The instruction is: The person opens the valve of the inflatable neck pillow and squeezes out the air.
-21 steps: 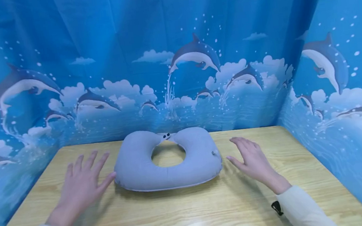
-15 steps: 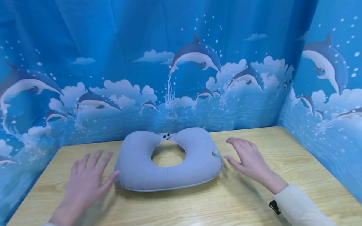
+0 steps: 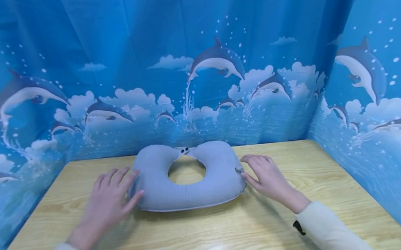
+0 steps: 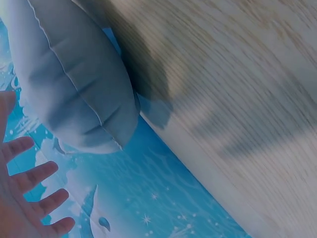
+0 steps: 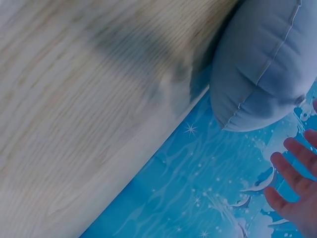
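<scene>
The gray neck pillow (image 3: pixel 190 195) lies on the wooden table (image 3: pixel 155 247), near the back edge, between my hands. My left hand (image 3: pixel 106 201) and my right hand (image 3: pixel 269 178) are both spread wide and hold nothing. I think I'm reaching for it; next I'd need to press in softly from both sides. Half a second ago, my hands were farther out; the pillow looks unmoved.

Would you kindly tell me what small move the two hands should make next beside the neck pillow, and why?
I would probably bring both hands inward to take hold of the pillow's ends. The left hand and right hand flank the grey-blue neck pillow with open fingers, and both wrist views seem to show them apart from it.
</scene>
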`<state>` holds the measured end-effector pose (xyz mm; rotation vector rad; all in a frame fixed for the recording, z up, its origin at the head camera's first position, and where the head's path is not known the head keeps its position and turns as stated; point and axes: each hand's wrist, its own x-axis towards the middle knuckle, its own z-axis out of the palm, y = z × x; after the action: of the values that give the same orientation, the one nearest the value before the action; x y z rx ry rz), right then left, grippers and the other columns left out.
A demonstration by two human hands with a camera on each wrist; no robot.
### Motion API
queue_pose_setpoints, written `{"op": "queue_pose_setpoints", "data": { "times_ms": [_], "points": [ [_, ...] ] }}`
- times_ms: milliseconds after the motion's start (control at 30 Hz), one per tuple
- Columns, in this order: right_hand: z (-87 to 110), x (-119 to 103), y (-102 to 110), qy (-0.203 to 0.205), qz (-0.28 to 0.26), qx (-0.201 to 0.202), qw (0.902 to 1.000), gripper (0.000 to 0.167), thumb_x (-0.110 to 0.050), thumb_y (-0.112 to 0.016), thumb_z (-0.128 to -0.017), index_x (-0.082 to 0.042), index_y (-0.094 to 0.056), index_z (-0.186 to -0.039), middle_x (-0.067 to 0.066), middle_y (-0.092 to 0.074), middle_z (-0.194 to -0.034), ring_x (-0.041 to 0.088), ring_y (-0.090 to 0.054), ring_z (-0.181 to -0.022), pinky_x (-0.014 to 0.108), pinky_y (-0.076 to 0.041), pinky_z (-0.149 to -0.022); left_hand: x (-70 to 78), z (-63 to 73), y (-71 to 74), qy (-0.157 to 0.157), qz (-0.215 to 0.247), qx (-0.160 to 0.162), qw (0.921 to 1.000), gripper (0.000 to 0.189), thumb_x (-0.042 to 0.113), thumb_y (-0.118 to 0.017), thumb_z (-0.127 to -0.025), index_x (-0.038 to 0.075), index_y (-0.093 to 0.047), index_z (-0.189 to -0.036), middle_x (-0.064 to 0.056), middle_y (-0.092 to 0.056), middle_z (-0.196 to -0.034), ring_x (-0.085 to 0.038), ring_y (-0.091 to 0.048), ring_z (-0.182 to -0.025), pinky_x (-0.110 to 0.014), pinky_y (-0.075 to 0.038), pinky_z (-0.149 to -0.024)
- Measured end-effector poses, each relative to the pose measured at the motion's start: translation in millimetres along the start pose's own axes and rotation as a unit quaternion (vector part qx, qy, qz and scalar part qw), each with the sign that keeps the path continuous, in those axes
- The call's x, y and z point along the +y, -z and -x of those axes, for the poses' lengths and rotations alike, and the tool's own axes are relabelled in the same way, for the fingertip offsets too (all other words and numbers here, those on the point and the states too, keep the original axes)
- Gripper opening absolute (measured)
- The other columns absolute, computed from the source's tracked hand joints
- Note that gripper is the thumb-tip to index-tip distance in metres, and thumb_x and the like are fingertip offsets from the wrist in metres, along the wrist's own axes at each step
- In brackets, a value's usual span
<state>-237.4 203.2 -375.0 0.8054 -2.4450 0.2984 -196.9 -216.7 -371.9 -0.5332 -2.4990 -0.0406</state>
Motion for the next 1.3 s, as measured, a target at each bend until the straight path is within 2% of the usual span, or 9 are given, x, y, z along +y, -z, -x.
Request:
{"op": "queue_pose_setpoints", "data": {
  "times_ms": [200, 467, 833, 1167, 1300],
  "points": [
    [-2.7, -4, -4, 0.027, 0.003, 0.009, 0.9996, 0.037, -0.020, -0.068, -0.082, -0.007, -0.056, -0.114, 0.009, -0.061, -0.113, 0.028, -0.057, -0.104, 0.048, -0.042, -0.088, 9.4, -2.4, -4.0, -0.021, 0.003, -0.007, 0.9998, 0.058, 0.049, -0.061, -0.081, 0.017, -0.052, -0.128, -0.014, -0.052, -0.129, -0.042, -0.045, -0.117, -0.060, -0.033, -0.095],
    [-5.4, -8, -7, 0.027, -0.002, -0.001, 0.9996, 0.027, -0.017, -0.066, -0.083, -0.010, -0.058, -0.108, 0.007, -0.063, -0.110, 0.026, -0.058, -0.100, 0.047, -0.043, -0.087, 20.1, -6.1, -9.2, -0.049, 0.005, -0.009, 0.9987, 0.059, 0.053, -0.060, -0.080, 0.020, -0.053, -0.128, -0.012, -0.053, -0.127, -0.038, -0.047, -0.116, -0.058, -0.036, -0.094],
    [-9.3, -7, -11, 0.031, -0.009, 0.019, 0.9993, 0.015, -0.012, -0.065, -0.084, -0.012, -0.058, -0.098, 0.002, -0.064, -0.097, 0.022, -0.060, -0.091, 0.045, -0.045, -0.082, 33.9, -13.3, -14.1, -0.077, -0.004, -0.043, 0.9961, 0.061, 0.059, -0.053, -0.081, 0.024, -0.051, -0.131, -0.010, -0.050, -0.132, -0.036, -0.044, -0.120, -0.057, -0.035, -0.097],
    [-10.5, -6, -14, 0.032, -0.047, 0.030, 0.9980, 0.014, -0.008, -0.066, -0.083, -0.009, -0.059, -0.095, 0.001, -0.063, -0.088, 0.018, -0.062, -0.082, 0.036, -0.048, -0.068, 37.2, -15.4, -24.4, -0.103, 0.011, -0.040, 0.9938, 0.059, 0.060, -0.052, -0.082, 0.026, -0.050, -0.130, -0.008, -0.051, -0.130, -0.035, -0.044, -0.119, -0.058, -0.034, -0.097],
    [-10.2, -4, -15, 0.024, -0.064, 0.022, 0.9974, 0.014, -0.008, -0.065, -0.083, -0.010, -0.059, -0.096, 0.000, -0.063, -0.088, 0.015, -0.061, -0.082, 0.033, -0.048, -0.067, 36.8, -15.2, -27.9, -0.106, 0.015, -0.043, 0.9933, 0.059, 0.061, -0.051, -0.082, 0.028, -0.051, -0.130, -0.007, -0.051, -0.130, -0.035, -0.043, -0.120, -0.058, -0.033, -0.097]
  ]
}}
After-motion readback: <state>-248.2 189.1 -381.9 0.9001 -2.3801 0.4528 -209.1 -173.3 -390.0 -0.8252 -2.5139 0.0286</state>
